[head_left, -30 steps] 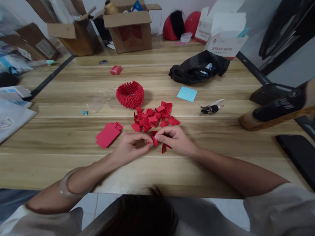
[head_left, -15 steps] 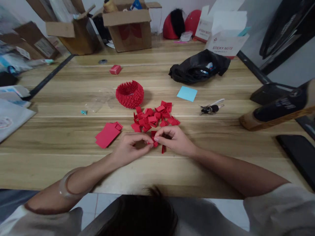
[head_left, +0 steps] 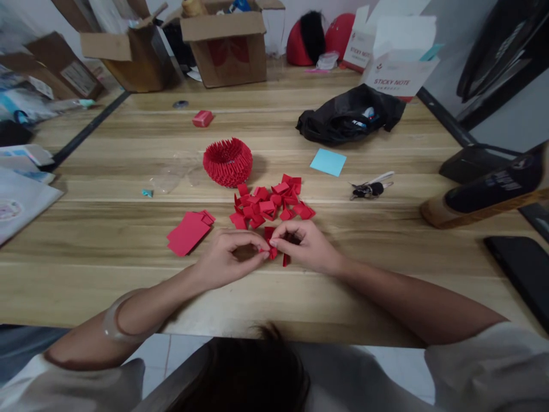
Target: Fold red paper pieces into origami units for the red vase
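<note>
While pinching in left hand (head_left: pixel 227 257) a small folded red paper piece (head_left: pixel 273 252), shared with closed grip of right hand (head_left: pixel 306 247) just before folded paper pile (head_left: pixel 268 208) on desk (head_left: pixel 231 312), could crease it crooked through uneven pressure. Farther right, reads "STICKY NOT…" on rear white carton (head_left: pixel 358 50), "STICKY NOTE" on front carton (head_left: pixel 397 74); on bottle (head_left: pixel 472 197), too blurred.

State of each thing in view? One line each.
Left hand, pinching red paper
Right hand, pinching it too
Red bowl, upright, open-topped
Folded red pieces, loosely heaped
Red slips, flat, stacked
Blue sheet, flat
Black bag, crumpled
Middle cardboard box, open
Front sticky-note box, open
Phone, screen dark
</note>
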